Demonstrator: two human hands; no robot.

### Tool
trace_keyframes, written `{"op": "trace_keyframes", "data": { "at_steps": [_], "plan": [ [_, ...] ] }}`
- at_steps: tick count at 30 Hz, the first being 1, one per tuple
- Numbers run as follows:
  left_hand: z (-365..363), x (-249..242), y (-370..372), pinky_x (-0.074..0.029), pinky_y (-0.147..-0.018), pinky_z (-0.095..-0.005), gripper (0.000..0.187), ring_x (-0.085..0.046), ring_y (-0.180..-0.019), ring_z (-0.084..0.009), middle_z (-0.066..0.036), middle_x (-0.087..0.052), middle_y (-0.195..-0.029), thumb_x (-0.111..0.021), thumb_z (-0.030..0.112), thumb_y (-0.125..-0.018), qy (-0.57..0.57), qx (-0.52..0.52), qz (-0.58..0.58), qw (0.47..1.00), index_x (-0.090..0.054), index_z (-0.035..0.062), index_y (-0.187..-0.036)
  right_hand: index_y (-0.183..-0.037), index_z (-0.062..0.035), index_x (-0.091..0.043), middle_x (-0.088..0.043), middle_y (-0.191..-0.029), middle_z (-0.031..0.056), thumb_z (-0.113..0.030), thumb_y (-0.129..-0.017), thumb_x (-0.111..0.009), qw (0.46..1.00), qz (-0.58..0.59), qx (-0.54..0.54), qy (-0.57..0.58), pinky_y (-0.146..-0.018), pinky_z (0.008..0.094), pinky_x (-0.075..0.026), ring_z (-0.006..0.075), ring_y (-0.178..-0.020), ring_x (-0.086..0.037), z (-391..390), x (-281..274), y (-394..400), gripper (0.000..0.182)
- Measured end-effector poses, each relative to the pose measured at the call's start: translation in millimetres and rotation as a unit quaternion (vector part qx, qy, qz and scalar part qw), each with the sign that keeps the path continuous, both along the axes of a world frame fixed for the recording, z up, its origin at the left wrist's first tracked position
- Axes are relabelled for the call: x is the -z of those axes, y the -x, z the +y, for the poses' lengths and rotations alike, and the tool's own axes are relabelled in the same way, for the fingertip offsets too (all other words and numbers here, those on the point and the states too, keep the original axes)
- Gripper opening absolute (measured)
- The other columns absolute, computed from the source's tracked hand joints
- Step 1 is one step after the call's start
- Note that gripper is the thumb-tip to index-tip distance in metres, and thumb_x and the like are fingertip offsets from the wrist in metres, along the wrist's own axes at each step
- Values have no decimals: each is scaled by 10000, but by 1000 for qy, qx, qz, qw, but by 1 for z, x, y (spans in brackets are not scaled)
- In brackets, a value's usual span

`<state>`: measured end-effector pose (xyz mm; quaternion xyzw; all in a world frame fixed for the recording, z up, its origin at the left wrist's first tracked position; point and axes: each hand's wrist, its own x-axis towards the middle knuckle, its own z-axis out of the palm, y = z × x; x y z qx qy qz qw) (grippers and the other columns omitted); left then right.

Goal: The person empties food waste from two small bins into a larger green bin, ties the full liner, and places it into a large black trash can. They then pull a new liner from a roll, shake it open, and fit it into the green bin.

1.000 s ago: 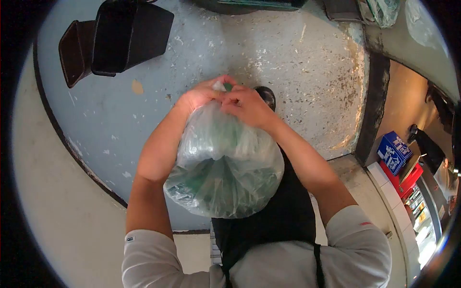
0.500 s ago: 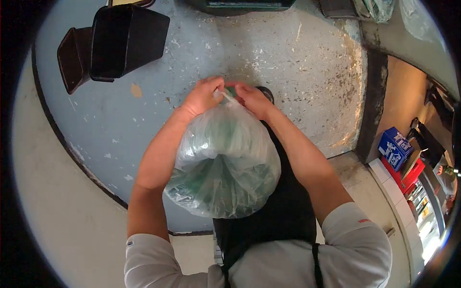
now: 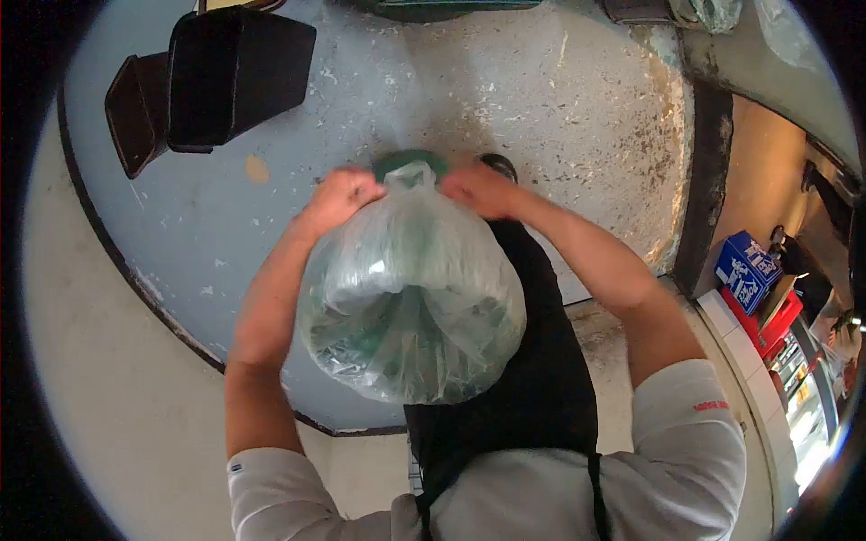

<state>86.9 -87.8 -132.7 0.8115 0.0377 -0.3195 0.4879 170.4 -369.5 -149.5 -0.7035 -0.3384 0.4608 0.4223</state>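
A large clear plastic bag (image 3: 410, 288) covers a rounded green object (image 3: 410, 164), whose far edge shows behind the bag's gathered top. At the bag's upper left, my left hand (image 3: 345, 197) has its fingers curled in against the plastic. My right hand (image 3: 480, 187), blurred by motion, is at the upper right beside the gathered tip; its fingers are bent, and whether they pinch the plastic is unclear. The tip of the bag stands between the two hands.
Two dark bins (image 3: 239, 81) stand at the upper left of the worn grey floor (image 3: 379, 99). A dark green container (image 3: 451, 11) is at the top edge. To the right are a blue box (image 3: 748, 272) and a red crate (image 3: 778, 323). My shoe (image 3: 499, 166) shows beyond the bag.
My hands have moved apart from the bag's gathered top, the left one leftward and down. The top now stands loose between them, and more green shows behind it.
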Motion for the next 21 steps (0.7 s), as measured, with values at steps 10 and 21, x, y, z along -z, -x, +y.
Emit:
{"op": "trace_keyframes", "data": {
  "at_steps": [10,21],
  "plan": [
    [-35,-16,-28,-425,-656,-250,300,-500,-712,-82,3,-581,-765,-591,296,-951,157,-21,190,969,-570,38,-800,-969,-49,-625,-650,-909,170,-158,-827,-603,986,161,32,28,-726,398,-477,343,-855,-625,-21,22,66,181],
    [-78,20,-32,-460,-766,-335,540,-602,-864,-220,-163,-649,-940,-533,503,-918,30,148,261,953,-547,-15,-1068,-833,-18,-655,-653,-770,133,-233,-844,-612,980,111,134,98,-655,349,-473,213,-679,-598,-10,-10,30,220]
  ]
}}
